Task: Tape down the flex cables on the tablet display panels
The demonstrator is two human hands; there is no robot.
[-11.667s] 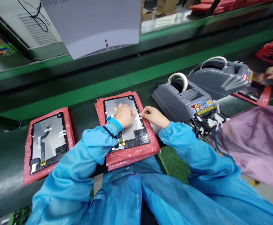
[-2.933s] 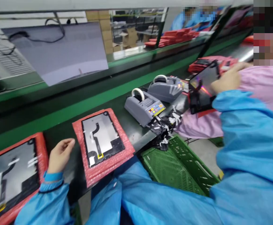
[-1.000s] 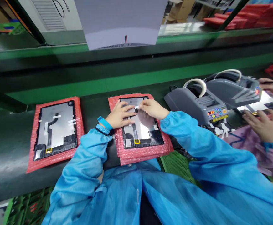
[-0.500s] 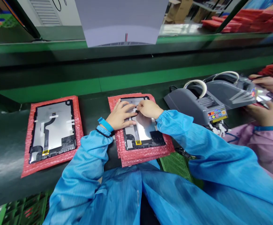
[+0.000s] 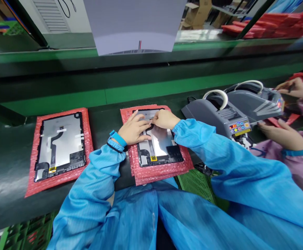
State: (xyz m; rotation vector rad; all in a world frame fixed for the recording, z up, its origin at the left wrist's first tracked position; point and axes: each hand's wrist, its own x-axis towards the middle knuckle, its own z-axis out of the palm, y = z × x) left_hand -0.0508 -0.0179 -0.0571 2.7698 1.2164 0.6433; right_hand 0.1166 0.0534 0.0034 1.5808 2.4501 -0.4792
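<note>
A tablet panel (image 5: 159, 146) lies back-side up on a stack of red bubble-wrap sheets (image 5: 162, 169) in front of me. My left hand (image 5: 133, 128) rests flat on the panel's upper left, fingers stretched out. My right hand (image 5: 164, 119) is beside it on the upper part, fingertips pinched together and pressing down on a small strip of white tape (image 5: 147, 119). Both arms wear blue sleeves, with a blue band on the left wrist. A black flex cable runs down the panel below my hands.
A second panel (image 5: 59, 146) on red bubble wrap lies to the left on the dark belt. Two grey tape dispensers (image 5: 219, 116) stand at the right. A co-worker's hands (image 5: 279, 133) in pink sleeves work beyond them. Green crate (image 5: 193, 178) below the edge.
A few seconds ago my right arm reached right toward the co-worker's side; now both hands are on the centre panel. In the last second my right hand shifted slightly left along the tape.
</note>
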